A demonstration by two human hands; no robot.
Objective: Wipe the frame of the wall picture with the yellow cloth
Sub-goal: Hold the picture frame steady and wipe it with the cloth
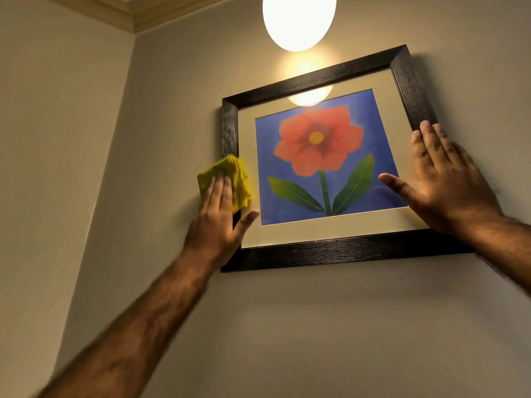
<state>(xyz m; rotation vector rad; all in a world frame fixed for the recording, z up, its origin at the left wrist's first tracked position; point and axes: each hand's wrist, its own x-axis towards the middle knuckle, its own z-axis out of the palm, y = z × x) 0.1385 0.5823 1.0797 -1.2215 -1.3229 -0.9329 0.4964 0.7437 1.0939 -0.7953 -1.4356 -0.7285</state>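
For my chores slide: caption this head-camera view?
Left hand presses folded yellow cloth on left side of dark wooden picture frame; flat right hand steadies its right side.

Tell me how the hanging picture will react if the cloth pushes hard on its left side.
Likely to swing or skew: the right hand lies flat on the right side of the frame, seemingly steadying it against the wall. Its dark bars look rigid. The front reflects the lamp, so it is probably glazed and breakable.
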